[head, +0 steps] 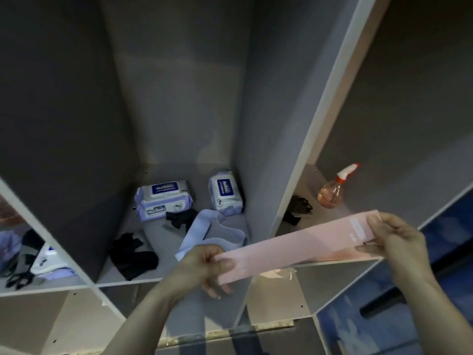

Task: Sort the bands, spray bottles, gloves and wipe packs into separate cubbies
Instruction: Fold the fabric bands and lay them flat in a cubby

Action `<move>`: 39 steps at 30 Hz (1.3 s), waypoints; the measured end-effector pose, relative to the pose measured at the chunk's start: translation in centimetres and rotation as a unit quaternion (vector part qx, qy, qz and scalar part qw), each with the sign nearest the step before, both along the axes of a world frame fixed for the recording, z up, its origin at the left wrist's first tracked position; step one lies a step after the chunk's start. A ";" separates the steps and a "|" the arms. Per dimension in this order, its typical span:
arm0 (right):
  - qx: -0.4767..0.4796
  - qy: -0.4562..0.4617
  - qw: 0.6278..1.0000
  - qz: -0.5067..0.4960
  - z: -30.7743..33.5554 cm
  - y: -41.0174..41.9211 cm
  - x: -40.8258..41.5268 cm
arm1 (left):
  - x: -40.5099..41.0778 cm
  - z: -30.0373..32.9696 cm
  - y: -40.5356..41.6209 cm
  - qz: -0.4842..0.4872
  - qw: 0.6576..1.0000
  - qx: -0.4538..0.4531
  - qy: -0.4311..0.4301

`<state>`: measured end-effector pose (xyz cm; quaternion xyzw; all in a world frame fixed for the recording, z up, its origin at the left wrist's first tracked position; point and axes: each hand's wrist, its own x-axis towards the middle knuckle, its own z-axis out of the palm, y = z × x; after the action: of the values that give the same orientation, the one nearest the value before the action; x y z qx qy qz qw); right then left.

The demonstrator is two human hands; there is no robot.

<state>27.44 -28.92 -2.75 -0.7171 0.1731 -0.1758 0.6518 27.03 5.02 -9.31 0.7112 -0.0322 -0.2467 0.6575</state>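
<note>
A pink band [302,243] is stretched flat between my hands in front of the shelf unit. My left hand [204,267] pinches its left end and my right hand [399,239] pinches its right end. In the middle cubby lie two wipe packs [163,198] [225,193], a pale blue band [204,231] and black gloves [133,254] [179,217]. The right cubby holds a spray bottle [335,188] with pink liquid and a black glove [298,207]. The left cubby shows a wipe pack [48,260] and gloves [20,272].
White dividers [304,160] separate the grey cubbies. Lower cubbies [281,293] open below the shelf edge, one with a pale object partly hidden behind the pink band. A blue floor [435,316] lies at the right.
</note>
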 end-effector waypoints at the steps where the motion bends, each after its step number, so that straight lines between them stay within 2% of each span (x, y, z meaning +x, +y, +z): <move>1: 0.008 0.005 1.000 -0.021 -0.7 -1.3 0.0 | 0.1 -0.3 -1.3 0.031 0.999 0.010 -0.008; 4: 0.024 0.019 0.998 -0.049 -2.7 -4.9 0.4 | 0.6 -0.9 -5.8 0.102 0.992 0.046 -0.063; 8: 0.049 0.034 0.994 -0.087 -4.4 -9.3 1.9 | 2.3 -2.2 -11.9 0.151 0.980 0.066 -0.108; 12: 0.022 0.045 0.993 -0.107 -5.2 -14.4 4.4 | 5.0 -3.8 -17.5 0.174 0.969 0.108 -0.134; 16: -0.017 0.078 0.994 -0.079 -7.2 -17.8 7.4 | 7.9 -4.3 -22.1 0.245 0.947 0.143 -0.153; 20: -0.056 0.124 0.990 -0.047 -10.6 -19.0 10.0 | 11.3 -6.1 -23.3 0.302 0.939 0.152 -0.069; 25: -0.064 0.215 0.974 0.020 -16.3 -20.7 12.0 | 12.8 -10.5 -22.9 0.306 0.934 0.180 0.047; 28: -0.092 0.251 0.964 0.016 -19.2 -21.1 13.0 | 12.1 -12.5 -22.7 0.306 0.929 0.182 0.104; 36: -0.233 0.265 0.935 0.024 -24.0 -21.3 14.5 | 11.3 -14.1 -23.6 0.308 0.914 0.244 0.099; 39: -0.247 0.267 0.931 0.019 -24.6 -21.3 14.7 | 11.3 -14.5 -23.6 0.311 0.909 0.255 0.112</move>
<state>42.14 -50.21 -27.33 -0.8791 0.2779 -0.0028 0.3873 38.30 -18.55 -23.82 0.7961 0.3285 -0.1079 0.4967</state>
